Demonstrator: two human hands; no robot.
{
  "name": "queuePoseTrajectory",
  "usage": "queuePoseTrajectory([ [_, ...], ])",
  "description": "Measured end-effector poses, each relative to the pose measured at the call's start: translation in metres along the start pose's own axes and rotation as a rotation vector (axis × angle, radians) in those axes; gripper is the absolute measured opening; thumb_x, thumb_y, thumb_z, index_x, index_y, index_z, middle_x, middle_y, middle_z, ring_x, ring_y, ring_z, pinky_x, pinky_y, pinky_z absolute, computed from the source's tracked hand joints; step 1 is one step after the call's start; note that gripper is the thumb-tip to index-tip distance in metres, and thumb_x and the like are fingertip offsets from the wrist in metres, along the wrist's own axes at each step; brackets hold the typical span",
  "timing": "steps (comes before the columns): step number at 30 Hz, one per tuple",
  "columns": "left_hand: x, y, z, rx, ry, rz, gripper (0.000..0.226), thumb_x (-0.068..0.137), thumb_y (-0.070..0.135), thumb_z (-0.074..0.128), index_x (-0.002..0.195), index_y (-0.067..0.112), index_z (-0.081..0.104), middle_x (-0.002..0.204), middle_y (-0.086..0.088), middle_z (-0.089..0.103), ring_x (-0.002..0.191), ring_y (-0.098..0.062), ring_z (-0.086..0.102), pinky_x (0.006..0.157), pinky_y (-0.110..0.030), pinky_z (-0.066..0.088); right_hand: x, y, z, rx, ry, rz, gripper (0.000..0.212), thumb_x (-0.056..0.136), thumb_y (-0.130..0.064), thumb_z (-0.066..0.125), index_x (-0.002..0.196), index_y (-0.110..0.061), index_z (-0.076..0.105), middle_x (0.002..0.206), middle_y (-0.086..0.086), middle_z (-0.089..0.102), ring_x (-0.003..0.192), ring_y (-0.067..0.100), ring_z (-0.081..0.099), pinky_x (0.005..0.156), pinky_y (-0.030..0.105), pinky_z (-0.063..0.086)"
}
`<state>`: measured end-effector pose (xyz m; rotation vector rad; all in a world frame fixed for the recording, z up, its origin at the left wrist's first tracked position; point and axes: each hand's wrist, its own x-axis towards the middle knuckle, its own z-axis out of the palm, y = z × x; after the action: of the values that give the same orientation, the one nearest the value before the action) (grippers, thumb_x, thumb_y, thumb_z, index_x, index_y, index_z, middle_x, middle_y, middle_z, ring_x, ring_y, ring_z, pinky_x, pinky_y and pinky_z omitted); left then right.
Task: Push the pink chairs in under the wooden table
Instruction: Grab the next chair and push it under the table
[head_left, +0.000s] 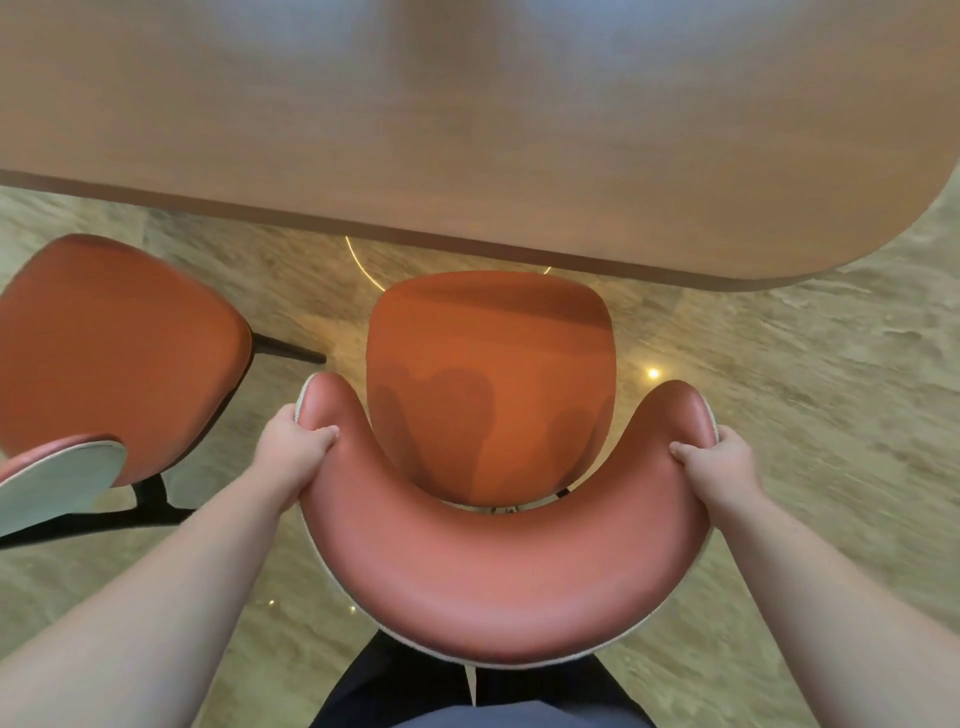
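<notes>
A pink chair (498, 571) with a curved padded backrest stands right in front of me, its orange-pink seat reaching to the near edge of the wooden table (467, 130). My left hand (296, 441) grips the left end of the backrest, thumb on the inner face. My right hand (719, 462) grips the right end the same way. A second pink chair (114, 353) stands to the left, pulled out from the table, its backrest at the frame's left edge.
The table top fills the upper part of the view, with a rounded corner at the right. Shiny stone floor (805, 415) lies around the chairs. Dark chair legs show beside the left chair. My own legs are just below the backrest.
</notes>
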<state>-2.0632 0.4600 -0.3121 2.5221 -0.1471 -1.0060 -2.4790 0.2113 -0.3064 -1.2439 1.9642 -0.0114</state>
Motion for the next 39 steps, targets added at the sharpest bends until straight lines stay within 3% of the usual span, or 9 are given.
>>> queuePoseTrajectory([
  [3, 0.030, 0.027, -0.007, 0.036, 0.006, 0.056, 0.030, 0.084, 0.022, 0.074, 0.107, 0.016, 0.056, 0.084, 0.007, 0.055, 0.074, -0.013, 0.054, 0.059, -0.030, 0.040, 0.009, -0.018, 0.006, 0.003, 0.017, 0.003, 0.028, 0.082, -0.023, 0.076, 0.106, -0.017, 0.061, 0.095, 0.007, 0.067, 0.087, 0.034, 0.065, 0.083, 0.045, 0.054],
  [11, 0.096, 0.091, -0.018, 0.076, -0.013, 0.104, 0.027, 0.084, 0.023, 0.076, 0.100, 0.012, 0.057, 0.088, -0.001, 0.059, 0.072, -0.015, 0.056, 0.053, -0.029, 0.039, 0.044, -0.075, 0.019, 0.032, 0.060, -0.006, 0.029, 0.079, -0.023, 0.078, 0.102, -0.016, 0.061, 0.100, 0.012, 0.070, 0.094, 0.038, 0.067, 0.090, 0.049, 0.055],
  [14, 0.117, 0.112, -0.018, 0.108, -0.010, 0.095, 0.033, 0.084, 0.026, 0.077, 0.101, 0.010, 0.055, 0.088, -0.003, 0.057, 0.076, -0.023, 0.057, 0.058, -0.033, 0.042, 0.058, -0.095, 0.022, 0.030, 0.073, 0.001, 0.033, 0.081, -0.022, 0.077, 0.105, -0.016, 0.057, 0.103, 0.013, 0.066, 0.095, 0.039, 0.064, 0.089, 0.046, 0.053],
  [19, 0.146, 0.137, -0.015, 0.149, 0.006, 0.098, 0.038, 0.086, 0.027, 0.078, 0.106, 0.007, 0.052, 0.098, -0.012, 0.057, 0.088, -0.034, 0.057, 0.074, -0.039, 0.045, 0.079, -0.121, 0.029, 0.044, 0.079, 0.017, 0.055, 0.084, -0.019, 0.077, 0.131, -0.001, 0.055, 0.106, 0.013, 0.057, 0.102, 0.040, 0.062, 0.089, 0.043, 0.048],
  [23, 0.164, 0.155, -0.017, 0.148, -0.001, 0.107, 0.038, 0.085, 0.026, 0.078, 0.105, 0.000, 0.059, 0.096, -0.017, 0.064, 0.083, -0.036, 0.062, 0.073, -0.039, 0.049, 0.089, -0.136, 0.033, 0.010, 0.078, 0.043, 0.033, 0.085, -0.022, 0.077, 0.106, -0.013, 0.053, 0.097, 0.009, 0.057, 0.086, 0.034, 0.057, 0.076, 0.037, 0.044],
  [25, 0.169, 0.160, -0.017, 0.146, -0.003, 0.104, 0.039, 0.085, 0.027, 0.079, 0.105, -0.002, 0.061, 0.097, -0.019, 0.066, 0.084, -0.037, 0.064, 0.074, -0.040, 0.052, 0.093, -0.140, 0.034, 0.002, 0.092, 0.044, 0.033, 0.086, -0.023, 0.077, 0.100, -0.014, 0.048, 0.095, 0.008, 0.056, 0.084, 0.032, 0.054, 0.074, 0.035, 0.041],
  [30, 0.172, 0.163, -0.016, 0.152, -0.018, 0.089, 0.043, 0.086, 0.029, 0.078, 0.111, -0.002, 0.062, 0.101, -0.019, 0.066, 0.087, -0.037, 0.064, 0.077, -0.041, 0.052, 0.095, -0.146, 0.037, -0.051, 0.093, 0.078, 0.035, 0.084, -0.026, 0.079, 0.101, -0.011, 0.052, 0.103, 0.013, 0.063, 0.100, 0.039, 0.064, 0.084, 0.042, 0.051],
  [34, 0.172, 0.165, -0.016, 0.166, -0.031, 0.077, 0.047, 0.088, 0.031, 0.077, 0.117, -0.002, 0.061, 0.102, -0.018, 0.065, 0.088, -0.037, 0.062, 0.076, -0.040, 0.050, 0.095, -0.150, 0.038, -0.076, 0.090, 0.105, 0.043, 0.084, -0.028, 0.079, 0.114, -0.004, 0.058, 0.118, 0.020, 0.068, 0.107, 0.041, 0.065, 0.090, 0.044, 0.053],
  [39, 0.173, 0.164, -0.016, 0.177, -0.016, 0.104, 0.051, 0.087, 0.032, 0.077, 0.123, 0.001, 0.058, 0.098, -0.013, 0.062, 0.083, -0.033, 0.059, 0.074, -0.038, 0.046, 0.094, -0.151, 0.039, -0.095, 0.102, 0.100, 0.038, 0.084, -0.030, 0.079, 0.102, -0.013, 0.051, 0.117, 0.018, 0.068, 0.104, 0.040, 0.065, 0.082, 0.041, 0.050],
])
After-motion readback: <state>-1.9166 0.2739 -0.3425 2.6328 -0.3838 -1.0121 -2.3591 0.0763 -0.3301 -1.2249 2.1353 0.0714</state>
